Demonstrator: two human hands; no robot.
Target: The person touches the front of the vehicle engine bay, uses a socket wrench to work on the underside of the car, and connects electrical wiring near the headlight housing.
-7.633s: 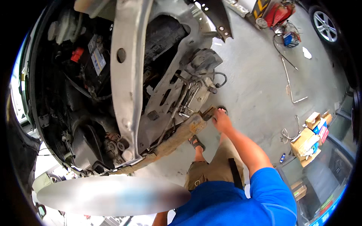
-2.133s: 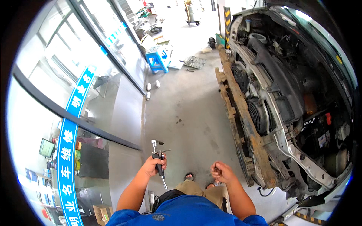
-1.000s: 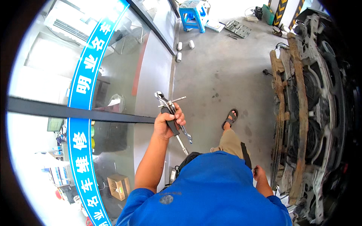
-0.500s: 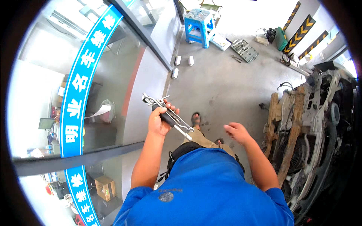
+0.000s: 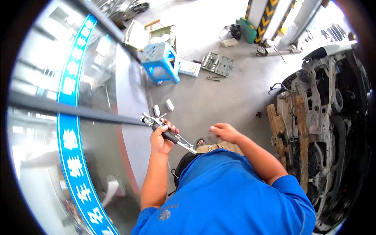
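In my left hand [image 5: 161, 144] is a bundle of hand tools, with the fingers wrapped round it. One is a ratchet wrench [image 5: 170, 136] with a black grip and a shiny metal shaft. Slimmer metal tools lie alongside it, and their exact kinds are hard to make out. The heads of the bundle stick out at the upper left, beyond my thumb. My right hand [image 5: 226, 133] hovers in front of my waist, loosely curled, and no object shows in it. It is apart from the tools.
On the left runs a glass partition with a blue lettered band [image 5: 74, 164]. Ahead stand a blue plastic stool [image 5: 159, 56], an opened tool case [image 5: 217, 63], pliers [image 5: 213, 78] and white canisters [image 5: 169, 104] on the floor. A stripped vehicle front [image 5: 331, 117] with wooden beams [image 5: 300, 137] fills the right.
The view has shifted forward and turned, with the stool and tool case now nearer and further left. My right hand has swung inward toward the left hand, which keeps its hold on the tools.
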